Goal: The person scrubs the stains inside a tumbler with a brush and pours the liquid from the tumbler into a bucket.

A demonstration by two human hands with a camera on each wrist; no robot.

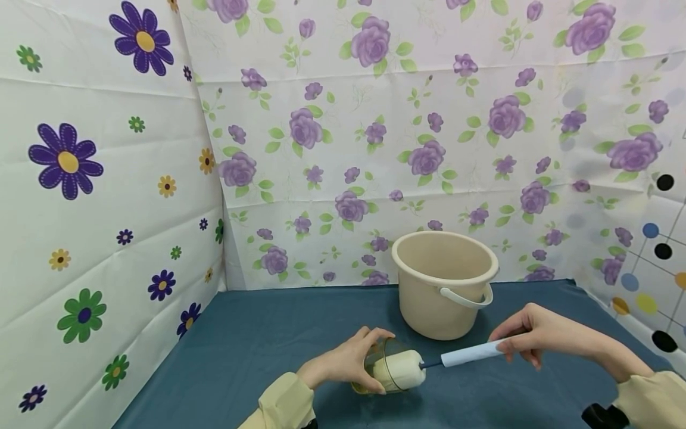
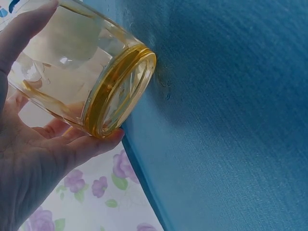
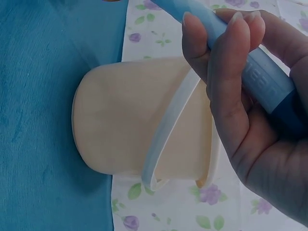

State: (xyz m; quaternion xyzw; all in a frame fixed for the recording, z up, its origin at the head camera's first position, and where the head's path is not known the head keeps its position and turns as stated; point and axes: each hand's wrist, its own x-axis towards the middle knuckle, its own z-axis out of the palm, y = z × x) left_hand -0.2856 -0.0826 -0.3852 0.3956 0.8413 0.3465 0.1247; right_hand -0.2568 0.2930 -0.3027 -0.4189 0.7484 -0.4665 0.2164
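Note:
A clear, amber-tinted glass cup point(image 2: 103, 91) lies tipped on its side, its mouth facing right in the head view. My left hand point(image 1: 351, 360) grips it round the wall, thumb on the near side. Partly inside the cup is the cream sponge head of a cup brush point(image 1: 409, 369), joined by a dark stem to a light blue handle point(image 1: 466, 354). My right hand point(image 1: 536, 336) holds that handle near its rear end. In the right wrist view the fingers curl round the handle point(image 3: 262, 77), whose end is dark blue.
A beige bucket point(image 1: 447, 304) with a white handle point(image 1: 466, 300) stands upright behind the hands, right of the middle. Dark blue cloth point(image 1: 257, 345) covers the table. Flower-patterned sheets point(image 1: 332, 149) hang behind and at the left, with a dotted sheet point(image 1: 659, 280) at the right.

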